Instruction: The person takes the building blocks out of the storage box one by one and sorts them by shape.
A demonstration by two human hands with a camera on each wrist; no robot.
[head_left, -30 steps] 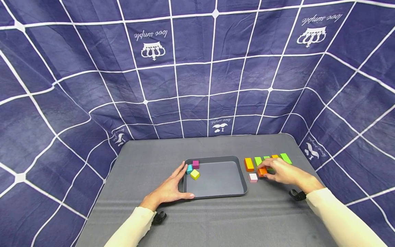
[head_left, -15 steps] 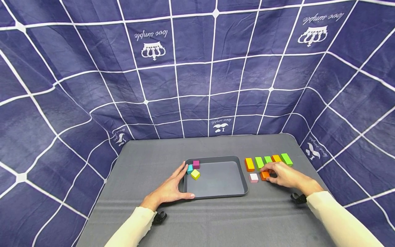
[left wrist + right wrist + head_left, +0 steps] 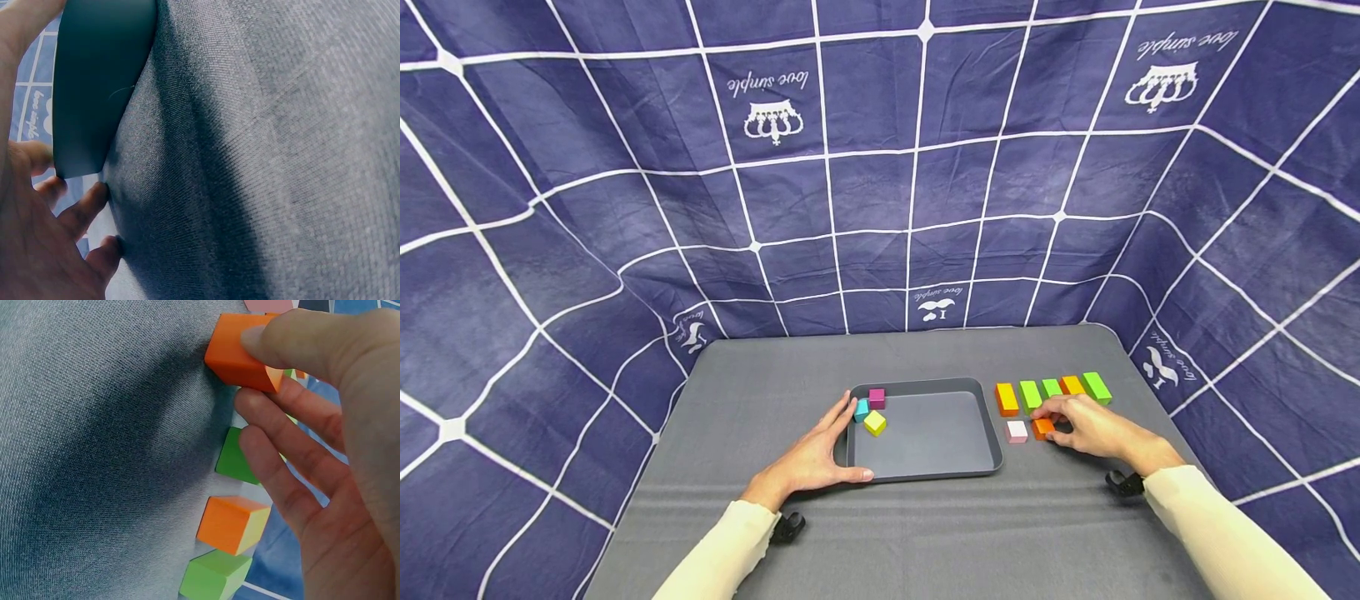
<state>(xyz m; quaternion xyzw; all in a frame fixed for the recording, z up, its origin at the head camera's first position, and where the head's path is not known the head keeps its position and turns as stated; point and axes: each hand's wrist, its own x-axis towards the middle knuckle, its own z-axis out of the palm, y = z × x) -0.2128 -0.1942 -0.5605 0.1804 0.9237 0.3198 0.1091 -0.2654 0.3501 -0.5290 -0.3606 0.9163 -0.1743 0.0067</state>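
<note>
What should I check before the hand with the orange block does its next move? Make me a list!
1. Does the right hand have the orange block? Ok: thumb and fingers pinch it.
2. Is the left hand at the tray? Ok: it touches the left end.
3. Is there room in the tray? Ok: the purple, teal and yellow blocks sit at the left.
4. Is the straight way to the tray clear? Not ok: the pink block stands between.
5. Is the orange block off the table? Cannot tell.

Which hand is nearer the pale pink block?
Right. The right hand holds an orange block beside the pale pink block; the left hand touches the left end of the tray.
</note>
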